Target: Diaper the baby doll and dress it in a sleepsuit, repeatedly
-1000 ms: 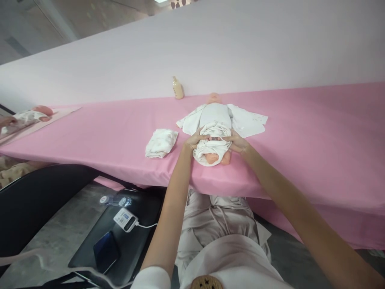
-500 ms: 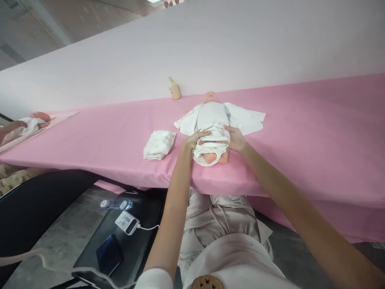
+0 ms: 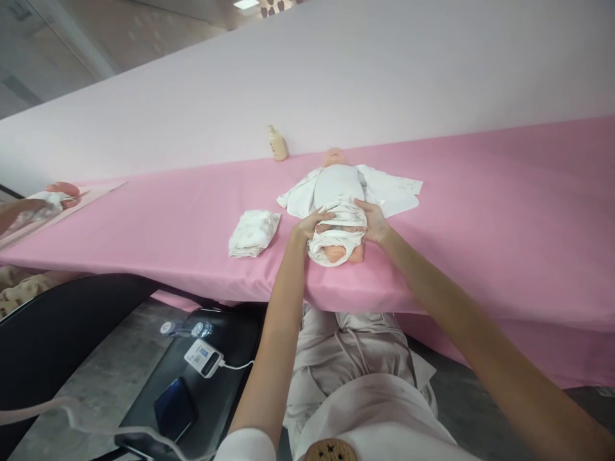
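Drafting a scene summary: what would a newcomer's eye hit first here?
First, the doll lying on the pink tablecloth, the left hand and right hand holding the bunched white cloth at its legs. Then the cream pump bottle near the white wall, and the folded white cloth left of the doll.

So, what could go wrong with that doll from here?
The bunched white cloth is around the doll's legs, so it might catch on the feet if tugged.

The feet lie close to the front edge of the pink-covered table; a strong pull toward the person could drag the doll over it.

The left hand and right hand are on opposite sides, so uneven pulling might twist the cloth.
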`<state>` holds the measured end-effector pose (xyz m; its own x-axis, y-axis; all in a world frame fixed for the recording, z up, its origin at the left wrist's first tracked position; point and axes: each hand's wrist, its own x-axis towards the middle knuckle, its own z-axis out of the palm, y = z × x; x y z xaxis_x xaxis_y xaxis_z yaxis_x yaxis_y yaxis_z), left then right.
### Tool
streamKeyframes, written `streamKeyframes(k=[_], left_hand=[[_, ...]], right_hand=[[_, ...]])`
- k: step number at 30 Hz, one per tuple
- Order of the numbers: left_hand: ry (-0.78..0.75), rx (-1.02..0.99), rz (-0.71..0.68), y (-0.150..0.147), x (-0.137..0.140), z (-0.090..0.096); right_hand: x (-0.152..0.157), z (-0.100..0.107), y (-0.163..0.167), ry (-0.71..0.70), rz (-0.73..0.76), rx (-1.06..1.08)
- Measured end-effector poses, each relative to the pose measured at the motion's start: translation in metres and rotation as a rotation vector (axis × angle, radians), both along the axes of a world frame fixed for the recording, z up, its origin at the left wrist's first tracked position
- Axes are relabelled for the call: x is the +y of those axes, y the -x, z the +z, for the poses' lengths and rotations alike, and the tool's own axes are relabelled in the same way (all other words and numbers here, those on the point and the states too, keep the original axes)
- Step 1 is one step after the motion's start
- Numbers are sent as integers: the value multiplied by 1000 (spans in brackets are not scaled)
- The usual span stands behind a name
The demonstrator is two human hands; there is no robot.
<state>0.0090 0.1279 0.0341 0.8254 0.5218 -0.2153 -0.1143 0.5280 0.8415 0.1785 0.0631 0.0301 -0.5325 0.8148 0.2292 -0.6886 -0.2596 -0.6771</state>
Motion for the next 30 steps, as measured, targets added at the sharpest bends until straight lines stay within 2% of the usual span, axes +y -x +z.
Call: streamKeyframes(k=[6,14,19,30], left_hand=[[12,31,-13,1,0,1],[-240,-16,-44,3,3,-3],[-339,-2,-71,4,3,-2],[-262,73,-74,5,6,-2]], right_hand=[[-3,3,1,36,-7,8],[-3,3,0,67,21,34],[-2,2,-1,63,25,22],[-4,4,1,55,-78,-69]])
